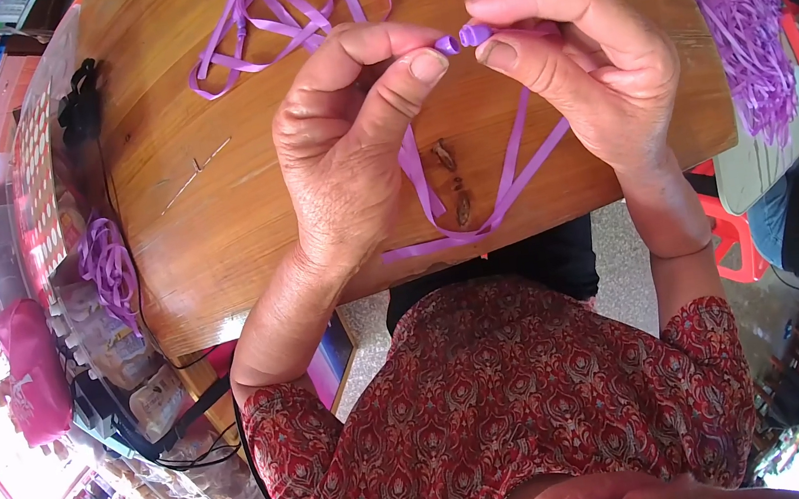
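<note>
My left grip (400,63) and right grip (533,35) pinched the purple ribbon (458,38) together above the worktop (212,203), near its front edge.

The single head-worn fisheye view looked steeply down, close above both hands and the wooden worktop (212,203) beneath them.

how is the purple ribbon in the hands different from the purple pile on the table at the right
The ribbon in the hands is a few long strands, pinched between both hands' fingers and looping down over the wooden table. The pile at the right is a dense heap of many strands, lying untouched on a pale table. Both are thin, flat and the same purple.
</note>
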A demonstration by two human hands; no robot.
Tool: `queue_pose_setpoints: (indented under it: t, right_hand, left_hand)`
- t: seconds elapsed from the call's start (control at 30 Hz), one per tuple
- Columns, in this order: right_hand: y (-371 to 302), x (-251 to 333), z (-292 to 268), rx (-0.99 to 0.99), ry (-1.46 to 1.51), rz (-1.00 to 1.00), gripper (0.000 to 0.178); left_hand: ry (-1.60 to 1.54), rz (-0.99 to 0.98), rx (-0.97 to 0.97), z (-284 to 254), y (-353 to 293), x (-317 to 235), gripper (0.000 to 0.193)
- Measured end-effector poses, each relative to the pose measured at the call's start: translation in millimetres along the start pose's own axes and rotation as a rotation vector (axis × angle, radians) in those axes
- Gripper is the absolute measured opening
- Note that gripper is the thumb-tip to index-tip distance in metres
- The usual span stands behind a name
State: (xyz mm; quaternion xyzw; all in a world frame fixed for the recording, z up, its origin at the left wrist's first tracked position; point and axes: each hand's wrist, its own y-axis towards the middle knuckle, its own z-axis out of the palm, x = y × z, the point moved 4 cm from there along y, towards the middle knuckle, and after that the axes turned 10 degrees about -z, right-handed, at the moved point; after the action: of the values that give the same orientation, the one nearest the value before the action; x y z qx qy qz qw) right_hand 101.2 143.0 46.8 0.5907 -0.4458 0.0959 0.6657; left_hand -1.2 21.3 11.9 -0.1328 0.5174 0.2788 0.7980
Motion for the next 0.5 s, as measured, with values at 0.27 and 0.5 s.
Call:
queue_pose_setpoints:
  t: [0.27,0.5]
  right_hand:
    - [3.7,6.2,1.2,0.156,-0.254,-0.159,0.020]
    - [5.2,9.8,2.6,0.175,-0.326,-0.238,0.019]
  left_hand:
    - [0.013,0.040,0.009,3.0,-1.7,-3.4,0.011]
    - [0.089,0.077,-0.021,3.1,-2.8,-2.4,0.013]
